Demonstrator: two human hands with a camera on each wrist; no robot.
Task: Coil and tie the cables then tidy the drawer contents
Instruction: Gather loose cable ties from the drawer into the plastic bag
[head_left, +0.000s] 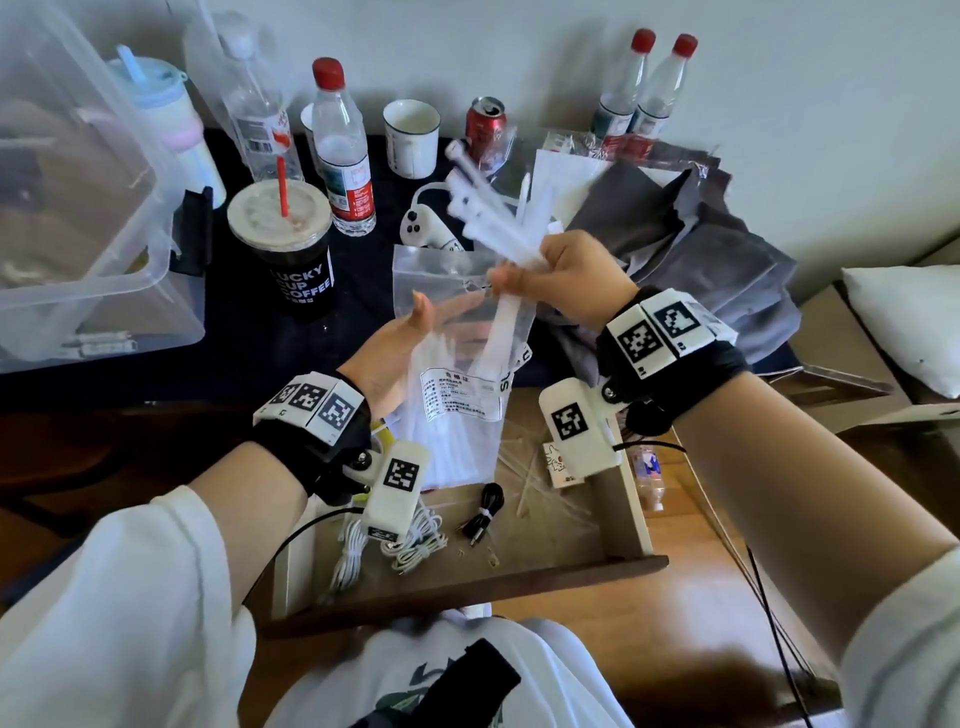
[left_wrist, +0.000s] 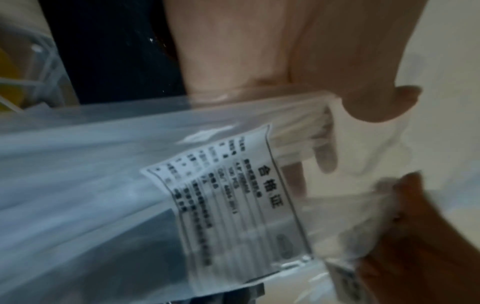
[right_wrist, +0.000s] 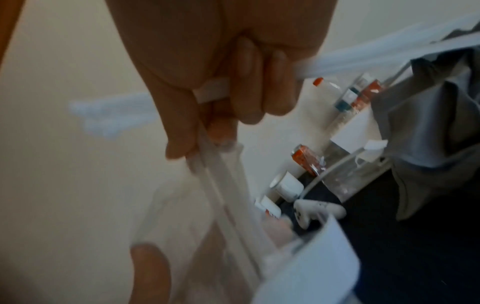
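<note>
above drawer (head_left: 618, 499), stiff white ties (head_left: 488, 218)

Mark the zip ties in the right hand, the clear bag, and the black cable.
zip ties (head_left: 498, 228), head view, middle of bundle above right hand (head_left: 571, 280)
clear bag (head_left: 457, 395), head view, on its label
black cable (head_left: 485, 506), head view, coil in drawer

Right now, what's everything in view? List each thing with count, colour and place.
Cable ties: bundle, white, gripped by right hand, some loose in drawer.
Plastic bag: one, clear, labelled, over drawer, against left palm.
Drawer: one, wooden, open.
White cables: coiled, drawer front left.
Black cable: one, tied, drawer middle.
Water bottles: four standing, red or white caps, table back.
Coffee cup: one, black, red straw.
Soda can: one, red.
Mug: one, white.
Storage bin: one, clear, left.
Controller: one, white.
Grey cloth: right.
Left hand: open.
Right hand: fingers curled.
</note>
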